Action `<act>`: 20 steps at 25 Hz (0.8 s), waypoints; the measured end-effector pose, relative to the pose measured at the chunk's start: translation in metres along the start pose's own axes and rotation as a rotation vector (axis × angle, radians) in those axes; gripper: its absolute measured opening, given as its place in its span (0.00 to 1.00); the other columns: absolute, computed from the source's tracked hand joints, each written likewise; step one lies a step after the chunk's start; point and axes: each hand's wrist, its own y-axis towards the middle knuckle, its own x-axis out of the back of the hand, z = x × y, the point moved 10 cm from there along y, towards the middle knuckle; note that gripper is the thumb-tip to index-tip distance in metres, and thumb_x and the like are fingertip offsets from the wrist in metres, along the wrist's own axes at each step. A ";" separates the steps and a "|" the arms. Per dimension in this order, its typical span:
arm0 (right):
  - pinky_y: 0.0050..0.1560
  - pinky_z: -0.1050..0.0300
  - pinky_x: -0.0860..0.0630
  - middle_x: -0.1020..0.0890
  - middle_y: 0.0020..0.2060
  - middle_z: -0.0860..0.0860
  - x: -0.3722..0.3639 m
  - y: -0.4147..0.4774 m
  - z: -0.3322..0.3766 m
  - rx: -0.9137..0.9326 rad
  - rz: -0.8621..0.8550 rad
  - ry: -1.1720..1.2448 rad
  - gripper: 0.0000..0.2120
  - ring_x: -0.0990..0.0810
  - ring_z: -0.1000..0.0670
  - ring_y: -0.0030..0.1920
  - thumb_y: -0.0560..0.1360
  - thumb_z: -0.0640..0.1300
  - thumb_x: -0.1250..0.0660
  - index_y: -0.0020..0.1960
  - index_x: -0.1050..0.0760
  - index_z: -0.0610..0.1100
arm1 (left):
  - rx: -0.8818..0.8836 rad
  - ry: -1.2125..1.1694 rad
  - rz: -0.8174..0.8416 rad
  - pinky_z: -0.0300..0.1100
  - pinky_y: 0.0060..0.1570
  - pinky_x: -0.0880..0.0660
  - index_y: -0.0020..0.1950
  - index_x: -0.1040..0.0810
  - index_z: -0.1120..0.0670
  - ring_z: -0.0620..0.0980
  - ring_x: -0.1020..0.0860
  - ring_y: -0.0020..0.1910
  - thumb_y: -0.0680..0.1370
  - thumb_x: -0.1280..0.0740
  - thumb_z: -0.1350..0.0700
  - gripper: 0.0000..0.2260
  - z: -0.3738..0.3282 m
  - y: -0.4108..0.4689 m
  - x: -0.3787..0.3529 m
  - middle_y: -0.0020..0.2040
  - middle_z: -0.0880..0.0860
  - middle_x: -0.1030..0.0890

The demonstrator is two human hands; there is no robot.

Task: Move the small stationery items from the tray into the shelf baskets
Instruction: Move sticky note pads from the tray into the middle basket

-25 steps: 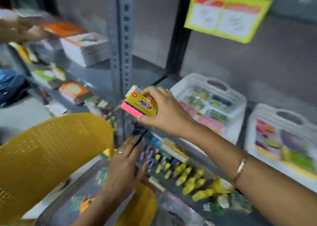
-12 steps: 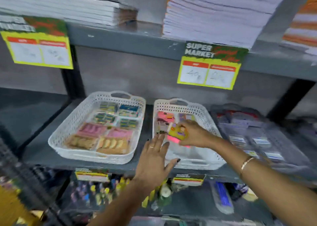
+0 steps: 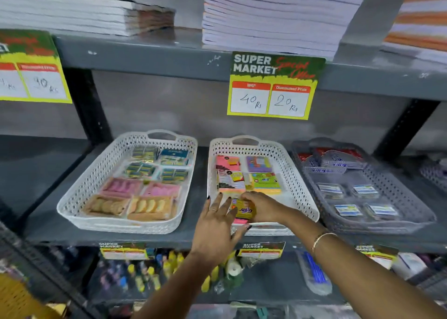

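My right hand [image 3: 264, 209] grips a yellow and pink sticky-note pack [image 3: 242, 211] at the near end of the middle white basket [image 3: 300, 188], low over the basket floor. My left hand [image 3: 216, 231] is spread flat with fingers apart, its fingertips touching the pack and the basket's near left corner. Several other sticky-note packs [image 3: 262, 180] lie further back in this basket. The left white basket [image 3: 82, 190] holds several eraser packs [image 3: 145, 193].
A grey basket [image 3: 411, 205] with small boxed items sits to the right on the same shelf. A price sign [image 3: 273, 86] hangs from the shelf above, under stacks of notebooks [image 3: 273, 16]. A yellow tray [image 3: 17, 299] shows at bottom left. The lower shelf holds highlighters [image 3: 150, 275].
The view swung from the tray to the shelf. My right hand carried the pack into the middle basket and drew it toward the near end. My left hand rose to meet it.
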 end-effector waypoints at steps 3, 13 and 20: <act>0.62 0.52 0.27 0.23 0.60 0.41 0.000 0.001 0.002 0.030 -0.004 0.015 0.29 0.23 0.43 0.59 0.66 0.42 0.24 0.64 0.30 0.39 | 0.003 0.007 -0.041 0.60 0.61 0.32 0.50 0.17 0.54 0.58 0.27 0.63 0.77 0.49 0.39 0.26 0.000 0.000 -0.001 0.56 0.55 0.19; 0.67 0.56 0.39 0.28 0.65 0.43 -0.007 0.011 -0.003 0.023 0.017 -0.077 0.31 0.32 0.43 0.66 0.69 0.47 0.27 0.68 0.33 0.40 | 0.006 -0.044 -0.137 0.60 0.62 0.33 0.50 0.17 0.54 0.59 0.27 0.62 0.79 0.53 0.38 0.30 0.000 -0.001 0.005 0.56 0.56 0.19; 0.70 0.50 0.39 0.34 0.69 0.43 -0.014 0.016 -0.012 0.004 0.039 -0.131 0.34 0.37 0.40 0.69 0.69 0.48 0.28 0.71 0.38 0.42 | -0.022 -0.044 -0.184 0.60 0.62 0.35 0.50 0.17 0.54 0.59 0.26 0.62 0.76 0.47 0.39 0.25 -0.002 -0.001 0.007 0.56 0.56 0.19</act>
